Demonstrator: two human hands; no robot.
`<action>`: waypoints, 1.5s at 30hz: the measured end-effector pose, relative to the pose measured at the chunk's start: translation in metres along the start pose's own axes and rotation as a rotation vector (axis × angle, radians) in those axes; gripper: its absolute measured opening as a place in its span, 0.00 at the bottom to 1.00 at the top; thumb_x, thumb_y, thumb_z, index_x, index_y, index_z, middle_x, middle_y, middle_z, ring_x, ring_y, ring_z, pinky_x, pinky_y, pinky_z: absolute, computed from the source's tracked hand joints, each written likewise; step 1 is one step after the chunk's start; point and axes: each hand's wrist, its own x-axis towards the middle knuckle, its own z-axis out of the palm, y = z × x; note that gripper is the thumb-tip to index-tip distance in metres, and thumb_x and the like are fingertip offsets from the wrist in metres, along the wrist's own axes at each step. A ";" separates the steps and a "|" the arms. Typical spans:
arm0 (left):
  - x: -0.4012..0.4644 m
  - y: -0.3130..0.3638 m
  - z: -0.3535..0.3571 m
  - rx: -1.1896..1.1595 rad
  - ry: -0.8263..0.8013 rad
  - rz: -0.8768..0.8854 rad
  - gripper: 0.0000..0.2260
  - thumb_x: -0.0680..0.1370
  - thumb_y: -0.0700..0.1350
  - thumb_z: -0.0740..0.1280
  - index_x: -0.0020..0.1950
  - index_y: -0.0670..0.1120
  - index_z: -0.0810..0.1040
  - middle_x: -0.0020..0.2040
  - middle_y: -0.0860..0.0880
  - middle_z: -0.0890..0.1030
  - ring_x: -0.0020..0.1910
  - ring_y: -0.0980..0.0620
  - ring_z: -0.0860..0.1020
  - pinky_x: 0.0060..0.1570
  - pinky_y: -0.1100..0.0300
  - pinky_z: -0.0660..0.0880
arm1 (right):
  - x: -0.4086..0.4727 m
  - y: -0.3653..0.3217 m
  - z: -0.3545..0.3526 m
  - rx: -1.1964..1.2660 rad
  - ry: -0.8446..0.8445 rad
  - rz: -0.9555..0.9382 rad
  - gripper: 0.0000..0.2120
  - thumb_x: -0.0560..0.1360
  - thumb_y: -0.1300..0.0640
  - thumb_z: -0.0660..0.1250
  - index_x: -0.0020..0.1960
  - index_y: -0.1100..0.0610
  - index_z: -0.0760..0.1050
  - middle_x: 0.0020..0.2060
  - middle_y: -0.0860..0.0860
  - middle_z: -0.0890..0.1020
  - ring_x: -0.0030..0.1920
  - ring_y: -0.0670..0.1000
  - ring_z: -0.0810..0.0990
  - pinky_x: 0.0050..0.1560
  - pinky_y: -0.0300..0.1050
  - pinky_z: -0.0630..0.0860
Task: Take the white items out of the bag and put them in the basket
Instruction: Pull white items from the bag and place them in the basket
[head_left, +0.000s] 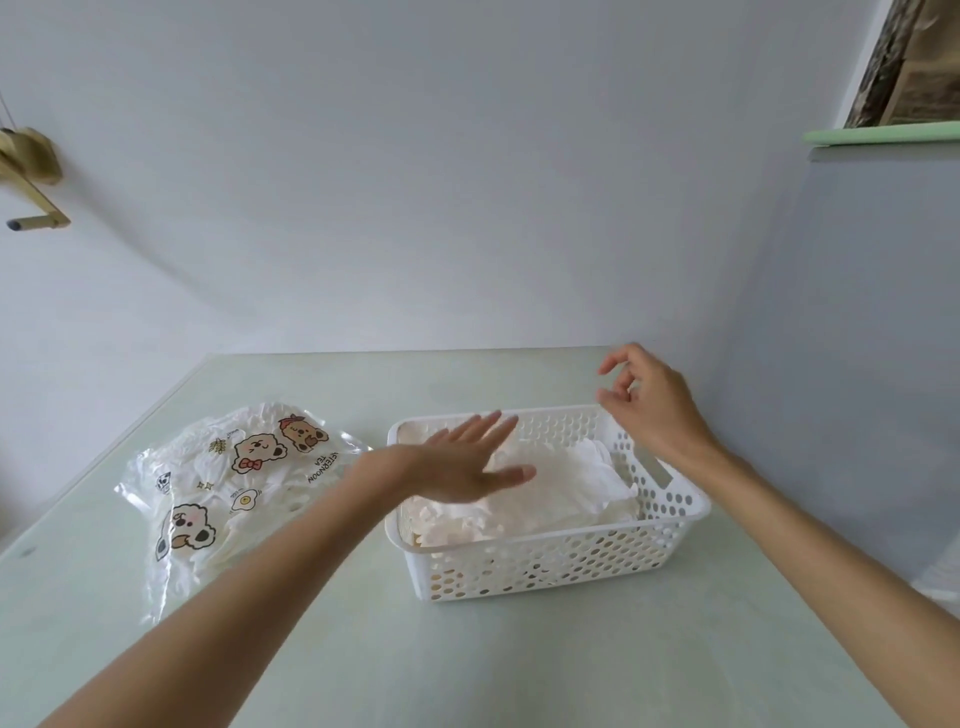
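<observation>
A white perforated plastic basket (545, 564) stands on the table, right of centre, with crumpled white items (576, 488) piled inside. To its left lies a clear plastic bag (228, 483) printed with cartoon bears, white items still showing through it. My left hand (467, 462) hovers flat and open over the left half of the basket, fingers spread, holding nothing. My right hand (649, 405) floats above the basket's far right corner, fingers loosely curled and apart, empty.
The pale green table (467, 665) meets a white wall at its far edge and a grey wall on the right. A brass-coloured fixture (31, 176) juts from the left wall. A green ledge (883, 136) sits high on the right.
</observation>
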 end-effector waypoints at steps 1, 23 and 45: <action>-0.001 0.000 -0.008 -0.010 0.031 0.027 0.33 0.80 0.63 0.49 0.77 0.54 0.36 0.78 0.53 0.36 0.77 0.52 0.38 0.75 0.50 0.39 | 0.000 -0.007 -0.003 0.070 0.025 0.015 0.08 0.73 0.64 0.67 0.48 0.54 0.73 0.32 0.50 0.74 0.28 0.46 0.70 0.35 0.42 0.68; 0.005 -0.005 0.007 0.124 -0.027 -0.074 0.43 0.73 0.69 0.61 0.79 0.52 0.45 0.80 0.52 0.45 0.78 0.50 0.46 0.76 0.46 0.48 | 0.007 -0.004 0.018 -0.463 -0.912 0.127 0.38 0.69 0.55 0.76 0.73 0.42 0.60 0.59 0.49 0.72 0.38 0.41 0.72 0.35 0.34 0.69; -0.154 -0.113 -0.001 -0.227 0.456 -0.385 0.04 0.76 0.51 0.69 0.45 0.62 0.78 0.48 0.63 0.80 0.49 0.60 0.80 0.56 0.56 0.75 | -0.051 -0.100 0.056 -0.051 -0.362 -0.207 0.13 0.77 0.59 0.65 0.53 0.42 0.79 0.48 0.40 0.79 0.52 0.41 0.74 0.53 0.36 0.69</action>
